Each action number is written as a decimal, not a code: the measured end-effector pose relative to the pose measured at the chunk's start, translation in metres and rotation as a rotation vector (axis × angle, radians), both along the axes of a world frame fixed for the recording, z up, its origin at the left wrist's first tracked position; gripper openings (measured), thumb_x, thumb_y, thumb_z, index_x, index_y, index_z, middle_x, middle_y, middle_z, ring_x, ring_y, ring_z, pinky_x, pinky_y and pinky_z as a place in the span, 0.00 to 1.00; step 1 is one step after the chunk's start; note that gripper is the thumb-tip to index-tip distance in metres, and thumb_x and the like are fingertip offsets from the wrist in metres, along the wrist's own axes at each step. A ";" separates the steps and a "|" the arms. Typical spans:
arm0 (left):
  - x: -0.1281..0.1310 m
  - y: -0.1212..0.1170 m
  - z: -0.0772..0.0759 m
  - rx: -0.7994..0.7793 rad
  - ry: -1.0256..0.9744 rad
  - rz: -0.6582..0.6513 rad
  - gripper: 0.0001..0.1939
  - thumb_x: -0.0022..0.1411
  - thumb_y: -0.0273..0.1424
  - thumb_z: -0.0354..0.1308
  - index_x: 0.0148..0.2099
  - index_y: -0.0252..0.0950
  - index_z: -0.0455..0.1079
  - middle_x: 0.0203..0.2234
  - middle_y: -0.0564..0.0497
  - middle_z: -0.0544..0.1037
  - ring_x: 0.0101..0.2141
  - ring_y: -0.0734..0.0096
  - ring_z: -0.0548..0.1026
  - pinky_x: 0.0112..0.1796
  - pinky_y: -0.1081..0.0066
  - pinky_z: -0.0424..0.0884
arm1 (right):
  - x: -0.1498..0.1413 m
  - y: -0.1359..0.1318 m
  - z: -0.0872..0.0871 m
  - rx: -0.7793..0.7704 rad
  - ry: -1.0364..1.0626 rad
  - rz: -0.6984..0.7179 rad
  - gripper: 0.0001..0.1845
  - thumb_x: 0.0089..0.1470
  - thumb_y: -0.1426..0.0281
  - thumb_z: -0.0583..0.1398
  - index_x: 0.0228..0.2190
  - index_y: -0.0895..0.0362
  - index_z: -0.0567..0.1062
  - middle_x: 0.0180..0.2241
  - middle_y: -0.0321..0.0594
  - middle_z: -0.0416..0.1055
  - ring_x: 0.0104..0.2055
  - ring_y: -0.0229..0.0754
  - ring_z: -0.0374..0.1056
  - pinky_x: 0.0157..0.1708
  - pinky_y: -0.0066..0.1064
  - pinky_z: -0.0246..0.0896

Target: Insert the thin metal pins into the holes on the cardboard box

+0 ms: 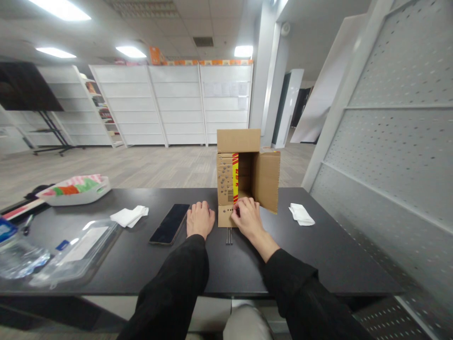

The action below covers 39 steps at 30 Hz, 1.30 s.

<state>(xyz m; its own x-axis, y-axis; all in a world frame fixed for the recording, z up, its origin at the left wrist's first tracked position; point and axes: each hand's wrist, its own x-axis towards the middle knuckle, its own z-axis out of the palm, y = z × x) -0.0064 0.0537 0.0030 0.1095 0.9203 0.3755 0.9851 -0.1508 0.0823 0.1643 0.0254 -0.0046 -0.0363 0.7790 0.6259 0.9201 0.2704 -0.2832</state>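
A cardboard box (262, 177) stands upright with its open side towards me, one flap up and one swung out to the right. Dark round spots and a yellow-red tape strip (235, 177) mark its left front panel. My right hand (247, 215) is at the bottom flap (225, 221), thumb and fingers pinched beside a row of small dark dots; what they hold is too small to make out. Thin dark metal rods (229, 236) lie just in front of the flap. My left hand (200, 219) rests palm down on the table, fingers loosely bent, between the box and a phone (170, 224).
On the black table (141, 264) lie folded tissues (130, 216), another tissue (301, 214), a clear plastic case (81, 250) and a water bottle (21, 257). A white basket (76, 191) sits at the far left. A perforated panel (399, 141) rises along the right.
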 end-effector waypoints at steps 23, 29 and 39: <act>0.001 0.000 0.000 -0.024 -0.036 0.009 0.11 0.65 0.32 0.46 0.43 0.36 0.68 0.40 0.42 0.73 0.46 0.56 0.68 0.45 0.59 0.62 | -0.001 -0.009 0.009 0.006 0.045 0.045 0.02 0.49 0.74 0.56 0.29 0.55 0.68 0.32 0.39 0.70 0.41 0.46 0.61 0.42 0.37 0.48; 0.000 0.000 0.000 -0.011 -0.028 0.008 0.11 0.65 0.31 0.46 0.42 0.36 0.68 0.40 0.42 0.73 0.45 0.56 0.69 0.44 0.60 0.62 | -0.001 -0.008 0.007 -0.024 0.014 0.058 0.05 0.48 0.74 0.55 0.31 0.54 0.67 0.34 0.39 0.70 0.41 0.47 0.61 0.41 0.37 0.47; 0.001 0.000 0.000 -0.011 -0.032 0.006 0.10 0.64 0.31 0.46 0.42 0.36 0.68 0.40 0.42 0.74 0.46 0.55 0.69 0.44 0.59 0.63 | 0.000 -0.007 0.005 -0.007 0.011 0.069 0.04 0.51 0.74 0.54 0.32 0.54 0.66 0.34 0.39 0.70 0.40 0.46 0.62 0.41 0.36 0.47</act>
